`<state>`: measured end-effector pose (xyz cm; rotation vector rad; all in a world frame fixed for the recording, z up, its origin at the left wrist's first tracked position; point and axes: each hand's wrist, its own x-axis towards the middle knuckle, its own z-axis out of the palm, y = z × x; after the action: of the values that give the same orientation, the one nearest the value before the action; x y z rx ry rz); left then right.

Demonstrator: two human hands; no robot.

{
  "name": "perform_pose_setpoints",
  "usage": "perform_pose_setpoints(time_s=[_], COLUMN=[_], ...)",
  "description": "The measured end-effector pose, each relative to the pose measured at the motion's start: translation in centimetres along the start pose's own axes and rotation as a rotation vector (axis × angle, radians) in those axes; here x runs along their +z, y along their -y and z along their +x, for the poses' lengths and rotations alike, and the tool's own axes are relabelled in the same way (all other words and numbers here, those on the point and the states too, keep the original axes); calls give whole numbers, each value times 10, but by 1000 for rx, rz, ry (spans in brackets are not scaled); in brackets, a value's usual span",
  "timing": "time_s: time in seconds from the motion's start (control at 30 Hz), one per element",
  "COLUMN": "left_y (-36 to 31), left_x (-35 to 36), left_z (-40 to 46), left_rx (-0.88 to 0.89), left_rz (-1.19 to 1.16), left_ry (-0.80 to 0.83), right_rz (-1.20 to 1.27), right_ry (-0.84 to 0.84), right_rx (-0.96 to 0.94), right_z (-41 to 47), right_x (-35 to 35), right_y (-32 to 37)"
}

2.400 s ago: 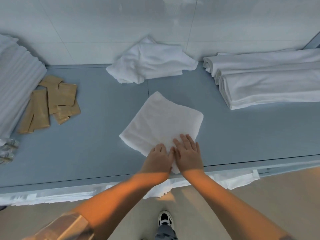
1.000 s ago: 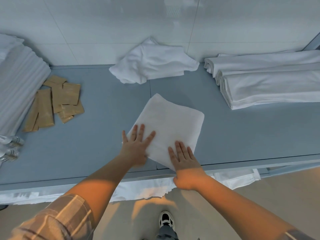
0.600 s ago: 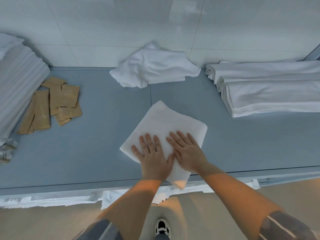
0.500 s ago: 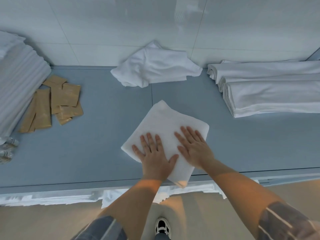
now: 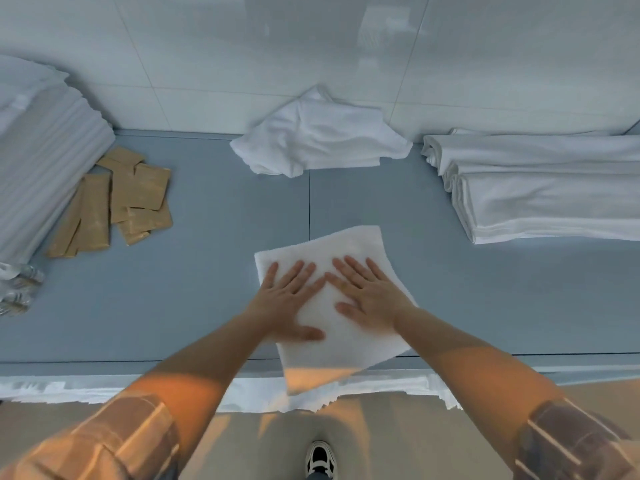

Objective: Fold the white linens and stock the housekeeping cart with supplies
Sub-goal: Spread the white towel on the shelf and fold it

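A folded white towel [image 5: 349, 348] lies flat on the grey-blue counter [image 5: 194, 299], its near corner hanging over the front edge. My left hand [image 5: 287, 299] and my right hand [image 5: 367, 292] both press flat on the towel with straight, spread fingers, side by side. An unfolded white cloth [image 5: 318, 140] lies crumpled against the back wall. At the right sits a stack of folded white linens [image 5: 540, 188].
A tall pile of striped white linens [image 5: 38, 168] fills the far left. Several brown paper packets [image 5: 114, 202] lie beside it. Clear plastic-wrapped items [image 5: 17, 289] sit at the left edge. White fabric [image 5: 69, 389] hangs below the counter's front edge.
The towel has turned clockwise and slid nearer the front edge under my palms. Both hands have spread flatter and now lie higher on it.
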<state>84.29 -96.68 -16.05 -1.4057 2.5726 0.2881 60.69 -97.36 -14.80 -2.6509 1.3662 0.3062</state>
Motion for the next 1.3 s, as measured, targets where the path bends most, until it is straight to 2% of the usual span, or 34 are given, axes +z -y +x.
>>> perform_pose_setpoints(time_s=[0.07,0.1,0.2,0.23,0.3,0.37,0.47,0.53,0.67,0.73,0.77,0.87,0.93,0.97,1.03,1.1,1.17,1.3], left_y=[1,-6,-44,-54,-66,-69,-72,-72,-62,-56,-51,-30,-8,4,24,33,30,9], left_x=[-9,-12,-9,-6,3,11,16,17,18,18,18,14,9,5,-2,-7,-11,-8], left_z=[0,-1,-6,-8,-11,-12,-15,-15,-15,-14,-14,-9,-3,1,8,14,15,-1], left_rx=[-17,-73,-341,-430,-545,-579,-572,-562,-525,-497,-474,-316,-156,-77,40,57,-23,-200], left_rz=[-4,-44,-242,-306,-341,-317,-260,-243,-203,-166,-146,-64,-10,18,82,109,33,-275], left_ry=[-7,-61,-316,-355,-357,-348,-333,-346,-345,-330,-316,-238,-179,-154,-117,-136,-219,-392], right_rz=[63,93,211,248,282,228,96,103,119,35,-16,-60,-14,7,28,45,92,173], right_ry=[-59,-82,-120,-133,-157,-190,-198,-132,32,47,15,-133,-107,-77,-59,-87,-97,-97], right_rx=[130,195,390,440,498,478,289,217,416,480,454,114,-103,-124,-29,115,225,391], right_z=[-2,0,9,13,20,25,26,24,29,31,30,24,18,17,16,16,20,34], right_x=[9,12,15,16,14,6,-2,-1,-5,-13,-16,-19,-16,-10,3,13,16,14], right_y=[17,26,53,62,72,67,39,16,-22,-31,-32,-22,-10,-2,11,22,29,44])
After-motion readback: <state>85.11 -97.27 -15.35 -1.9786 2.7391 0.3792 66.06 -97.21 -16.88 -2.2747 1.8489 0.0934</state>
